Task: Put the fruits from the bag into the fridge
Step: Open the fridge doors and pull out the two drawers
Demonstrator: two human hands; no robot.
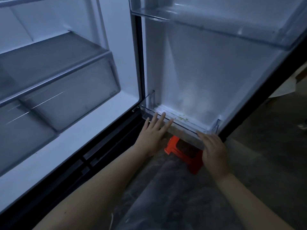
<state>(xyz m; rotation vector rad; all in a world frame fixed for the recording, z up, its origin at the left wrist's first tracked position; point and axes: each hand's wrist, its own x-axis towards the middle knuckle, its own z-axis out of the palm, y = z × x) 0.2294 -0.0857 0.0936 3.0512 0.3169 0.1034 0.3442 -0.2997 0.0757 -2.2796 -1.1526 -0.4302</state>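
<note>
– Dim room, grey floor [269,155] underfoot. Where are the hands?
– Both are on the bin [184,129], the clear one at the foot of the door [207,72]. The left hand [153,135] is flat and open, fingers straight and spread, tips touching the bin's front wall near its left end.
– And the other?
– The right hand [213,150] is at the bin's right end, fingers bent over the front rim, gripping it. I cannot make out the thumb. Both forearms are bare.
– What is in the bin?
– Green specks [182,118] on its bottom, toward the middle.
– What lies under it?
– A red plastic thing [181,151] on the floor, just below the bin and between the two wrists. Nearer the camera, a leg [174,196] in grey cloth runs up toward it.
– And the fridge?
– The fridge [119,67] stands open right ahead, its white inside to the left of the door. A grey drawer [71,97] fills the lower part, with a shelf [49,52] over it.
– Higher on the door?
– An upper bin [224,32], clear too, well above the hands.
– Past the door?
– A pale sheet [282,90], cardboard by the look, lies on the floor at the right edge, well apart from the hands.
</note>
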